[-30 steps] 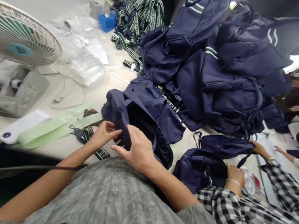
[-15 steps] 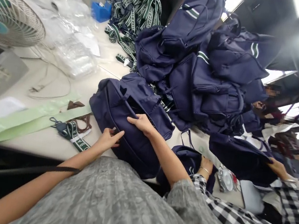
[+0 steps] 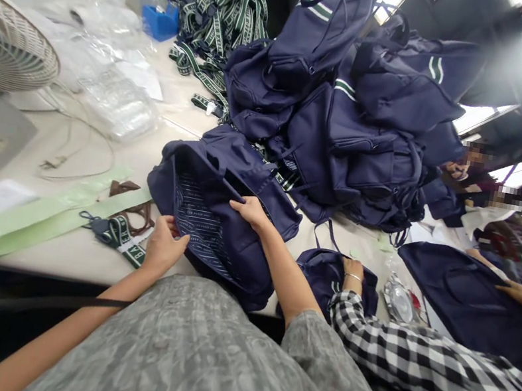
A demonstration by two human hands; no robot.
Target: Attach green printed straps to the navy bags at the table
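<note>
A navy blue bag [image 3: 250, 254] lies on its side at the table's front edge, its zip opening parted and a striped, lettered lining [image 3: 201, 219] showing inside. My left hand [image 3: 163, 249] pinches the near edge of the opening at the bag's left. On the bag's far side, my right hand [image 3: 250, 212] grips the navy fabric between thumb and fingers. Left of the bag are a folded green lettered strap [image 3: 120, 235], a brown cord [image 3: 138, 218] and a pale green strip [image 3: 50, 212].
Navy bags [image 3: 356, 111] are piled behind, beside a heap of green straps [image 3: 222, 13]. At the left are a fan [image 3: 9, 43], clear plastic bags [image 3: 117, 96] and a blue box [image 3: 160, 21]. A co-worker in checked sleeves [image 3: 397, 341] handles navy bags at the right.
My left hand has drawn the near edge of the bag's opening toward me and left, exposing the lining. The co-worker's far bag has moved right and now hangs spread out.
</note>
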